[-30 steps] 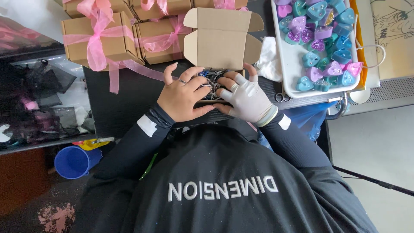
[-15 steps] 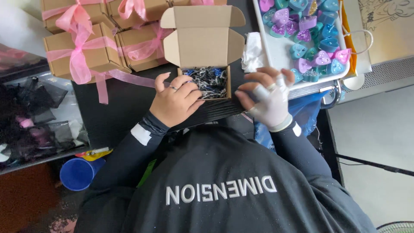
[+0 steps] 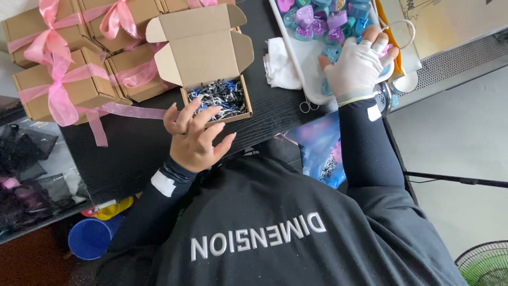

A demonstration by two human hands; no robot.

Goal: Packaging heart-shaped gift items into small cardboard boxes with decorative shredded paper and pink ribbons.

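Brown cardboard forms the small open mailer box at the centre of the dark surface, its lid and side flaps folded back so the inside stays reachable. Black and white shredded paper filling with flecks of blue lies in its base, a loose bed that would cushion whatever sits on it. The bare left hand rests at the box's near edge, fingers spread apart and touching the shreds, clamped on nothing. The right hand in a white glove is well apart from it, laid palm-down over the white tray of small heart-shaped pieces in blue, teal and purple; whether its fingers have closed on one I cannot tell (the palm hides them). A folded white cloth lies between box and tray, and small scissors sit just below the tray's corner. Closed brown boxes tied with pink ribbon bows are stacked to the left, kept clear of the open one.
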